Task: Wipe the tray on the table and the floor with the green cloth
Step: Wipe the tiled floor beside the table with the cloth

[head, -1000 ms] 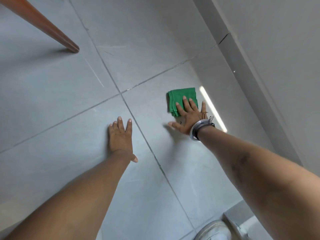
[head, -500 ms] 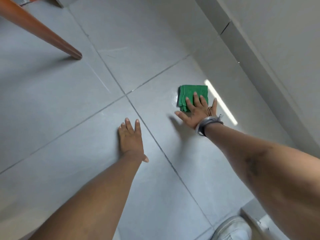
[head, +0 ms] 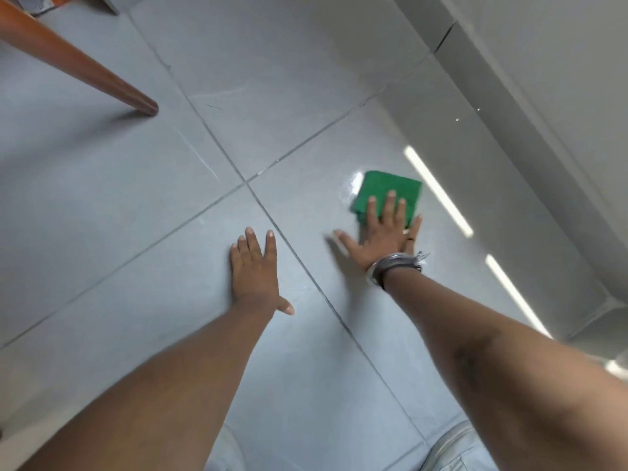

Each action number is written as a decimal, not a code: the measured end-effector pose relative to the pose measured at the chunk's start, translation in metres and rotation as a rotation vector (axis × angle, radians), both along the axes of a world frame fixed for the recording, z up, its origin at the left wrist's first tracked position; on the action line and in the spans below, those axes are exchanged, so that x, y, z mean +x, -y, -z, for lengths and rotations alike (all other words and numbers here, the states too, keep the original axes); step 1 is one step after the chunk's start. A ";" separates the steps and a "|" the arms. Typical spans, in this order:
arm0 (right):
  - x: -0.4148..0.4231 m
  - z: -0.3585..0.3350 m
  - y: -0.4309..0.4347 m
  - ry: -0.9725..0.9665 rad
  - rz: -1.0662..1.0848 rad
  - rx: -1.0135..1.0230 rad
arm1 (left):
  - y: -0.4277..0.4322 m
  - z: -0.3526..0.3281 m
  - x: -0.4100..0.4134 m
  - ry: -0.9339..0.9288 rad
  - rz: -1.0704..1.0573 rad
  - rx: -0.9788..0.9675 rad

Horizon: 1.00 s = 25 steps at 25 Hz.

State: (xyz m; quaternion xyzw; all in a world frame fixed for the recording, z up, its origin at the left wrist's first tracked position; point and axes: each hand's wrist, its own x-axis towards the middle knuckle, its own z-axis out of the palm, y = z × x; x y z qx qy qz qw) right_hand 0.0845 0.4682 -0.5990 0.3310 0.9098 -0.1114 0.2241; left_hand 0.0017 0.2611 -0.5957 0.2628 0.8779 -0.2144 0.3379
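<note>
A folded green cloth (head: 390, 188) lies flat on the grey tiled floor (head: 136, 215), right of where the tile seams cross. My right hand (head: 384, 232) presses down on the cloth's near half with fingers spread; the thumb rests on the bare tile. The far part of the cloth shows beyond my fingertips. My left hand (head: 256, 270) lies flat on the floor left of the seam, palm down, holding nothing. Bracelets circle my right wrist. No tray is in view.
A brown wooden table leg (head: 88, 73) slants down to the floor at the upper left. A grey skirting board and wall (head: 509, 107) run along the right side. Light strips (head: 438, 192) reflect on the tile near the cloth. My clothed knees show at the bottom edge.
My right hand has slid the cloth away from me and toward the wall. My left hand stays planted on the same tile.
</note>
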 end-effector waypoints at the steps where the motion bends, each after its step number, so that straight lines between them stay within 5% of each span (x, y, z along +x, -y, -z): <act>1: -0.003 0.000 0.020 -0.046 -0.219 -0.065 | 0.003 0.001 0.000 0.006 -0.009 0.019; 4: 0.006 0.000 0.035 -0.046 -0.771 -0.196 | 0.008 0.004 -0.002 -0.002 -0.024 0.054; 8: -0.045 0.002 0.025 -0.004 -0.391 -0.049 | 0.011 0.007 -0.001 -0.003 -0.022 0.073; 13: -0.013 -0.014 -0.003 0.063 -1.010 -0.100 | 0.015 0.004 -0.003 -0.001 -0.019 0.084; 17: 0.070 -0.022 0.020 0.112 -0.741 -0.121 | 0.014 -0.002 -0.004 0.012 -0.031 0.077; 25: 0.114 -0.015 0.040 0.034 -0.858 0.064 | 0.003 -0.016 -0.007 -0.007 0.015 -0.071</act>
